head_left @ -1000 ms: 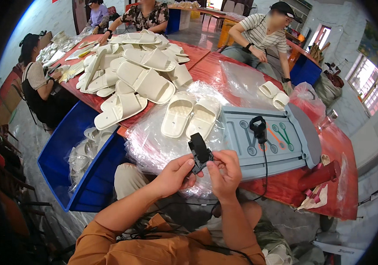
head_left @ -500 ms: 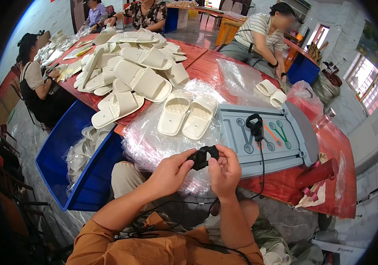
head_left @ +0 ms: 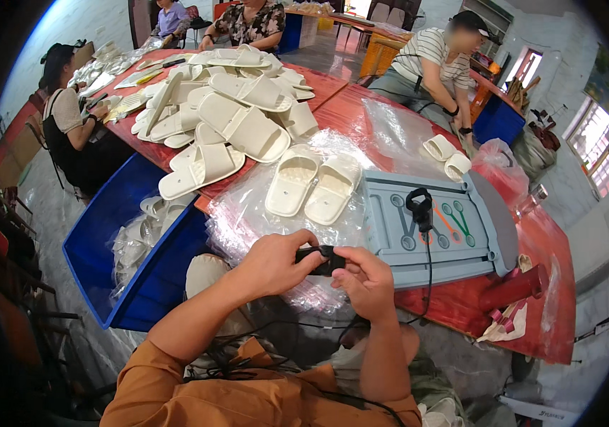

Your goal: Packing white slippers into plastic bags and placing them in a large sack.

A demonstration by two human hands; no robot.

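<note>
My left hand [head_left: 276,262] pinches a small black device [head_left: 329,264], apparently with a strap, between thumb and fingers. From the other side my right hand [head_left: 367,282] has its fingertips and thumb closed on the same device; part of it is hidden by the hands. Just beyond stands a pair of cream slippers [head_left: 313,185] on a stack of clear plastic bags [head_left: 237,213]. To the right, a second black strap device [head_left: 420,205] with a cable lies on a grey-blue folding step stool [head_left: 382,245].
A large heap of cream slippers [head_left: 240,121] covers the red table [head_left: 333,107]. A blue bin [head_left: 98,274] with bagged slippers stands at left. Another slipper pair [head_left: 447,155], a red bag [head_left: 498,171] and a dark red cylinder [head_left: 514,290] are at right. Several people sit around the table.
The black device has been turned in my hands, and its open loop no longer shows. My left fingers now cover more of it. At far right, the co-worker's arms have shifted slightly.
</note>
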